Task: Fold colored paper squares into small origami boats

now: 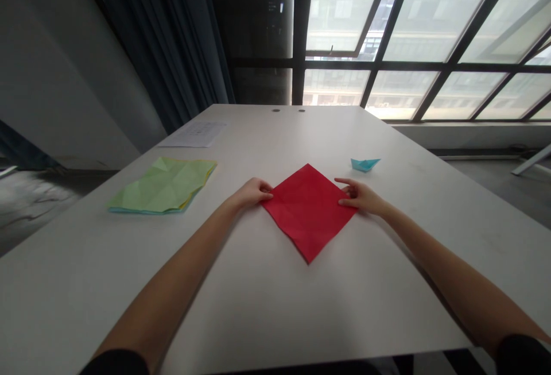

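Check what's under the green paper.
Blue paper peeks out along the near edge of the green paper, yellow paper along its right edge. The rest is covered, so I can't tell how many sheets lie there.

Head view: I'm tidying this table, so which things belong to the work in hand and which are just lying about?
In use:
red paper
left hand, at its left corner
right hand, at its right corner

Apparently just lying about, untouched:
green-topped paper stack
small blue folded paper
white sheet
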Tool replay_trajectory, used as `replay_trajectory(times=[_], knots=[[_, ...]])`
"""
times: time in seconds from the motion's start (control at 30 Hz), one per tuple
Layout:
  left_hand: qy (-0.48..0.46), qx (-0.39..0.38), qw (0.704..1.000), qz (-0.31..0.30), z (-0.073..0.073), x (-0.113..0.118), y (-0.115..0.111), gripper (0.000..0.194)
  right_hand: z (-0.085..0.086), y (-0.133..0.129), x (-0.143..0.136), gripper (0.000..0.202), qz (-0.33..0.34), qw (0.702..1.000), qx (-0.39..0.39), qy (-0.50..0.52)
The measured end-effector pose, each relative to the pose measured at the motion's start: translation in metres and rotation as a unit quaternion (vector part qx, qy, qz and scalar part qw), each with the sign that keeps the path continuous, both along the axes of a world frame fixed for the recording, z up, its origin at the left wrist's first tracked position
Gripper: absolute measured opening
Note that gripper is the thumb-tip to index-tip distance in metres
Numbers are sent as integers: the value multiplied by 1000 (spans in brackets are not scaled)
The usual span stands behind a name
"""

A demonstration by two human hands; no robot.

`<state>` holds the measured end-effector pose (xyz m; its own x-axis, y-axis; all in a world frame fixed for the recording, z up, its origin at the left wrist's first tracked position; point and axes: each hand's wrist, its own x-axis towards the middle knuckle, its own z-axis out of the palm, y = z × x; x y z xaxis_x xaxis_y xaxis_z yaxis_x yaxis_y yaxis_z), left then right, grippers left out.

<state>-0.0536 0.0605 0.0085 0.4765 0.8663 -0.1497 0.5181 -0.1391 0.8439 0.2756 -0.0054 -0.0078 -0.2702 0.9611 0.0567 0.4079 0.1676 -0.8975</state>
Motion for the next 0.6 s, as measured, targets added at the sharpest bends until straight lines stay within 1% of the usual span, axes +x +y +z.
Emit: replay_trajectory(times=[0.07, 0.13, 0.23, 0.27, 0.33, 0.43, 0.53, 0.6], knots=[[4, 12, 1000, 13, -2, -1, 3, 22, -2, 2, 2, 66, 0, 999, 25, -23], [21, 34, 999, 26, -3, -2, 5, 21, -1, 3, 4, 52, -15, 996, 72, -53], [71, 106, 992, 20, -2, -2, 5, 20, 2, 2, 4, 25, -42, 980, 153, -123], [94, 139, 986, 9, 0, -2, 5, 20, 4, 2, 4, 20, -39, 973, 175, -145], [142, 207, 968, -24, 3, -2, 3, 20, 6, -1, 3, 21, -18, 960, 212, -180], [200, 283, 934, -88, 7, -2, 1, 24, 7, -4, 1, 32, 37, 939, 249, -234], [242, 305, 909, -150, 11, -2, -1, 28, 7, -6, 0, 38, 78, 920, 250, -291], [270, 307, 897, -169, 15, 0, -4, 27, 10, -7, 0, 39, 98, 911, 243, -318]])
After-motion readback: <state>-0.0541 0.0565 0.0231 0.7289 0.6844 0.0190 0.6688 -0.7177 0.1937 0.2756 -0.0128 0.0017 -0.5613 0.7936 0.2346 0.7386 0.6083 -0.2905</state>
